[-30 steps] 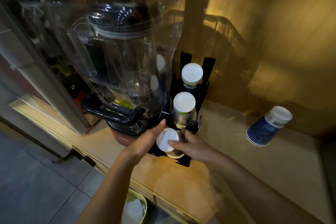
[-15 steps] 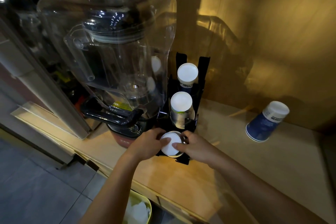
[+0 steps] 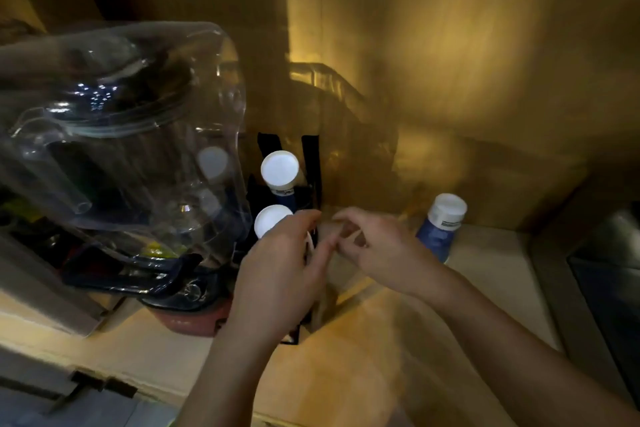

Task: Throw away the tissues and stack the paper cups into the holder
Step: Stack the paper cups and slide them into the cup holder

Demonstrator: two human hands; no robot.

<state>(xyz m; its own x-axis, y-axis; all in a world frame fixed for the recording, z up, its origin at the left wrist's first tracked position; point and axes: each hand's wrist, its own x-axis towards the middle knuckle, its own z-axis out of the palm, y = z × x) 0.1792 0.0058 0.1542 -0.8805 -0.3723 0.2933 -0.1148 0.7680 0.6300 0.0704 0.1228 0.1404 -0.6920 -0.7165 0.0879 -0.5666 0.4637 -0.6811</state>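
I am watching the left hand covering the holder, fingers curled, grip unclear; the right hand is hovering loose-fingered. The blue paper cup on the desk looks light, crushable; I'm favouring its sidewall.

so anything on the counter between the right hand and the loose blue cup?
Nothing visible. In the head view, the right hand partly overlaps the blue cup lying on the counter; only bare countertop shows around them. Frame is blurred.
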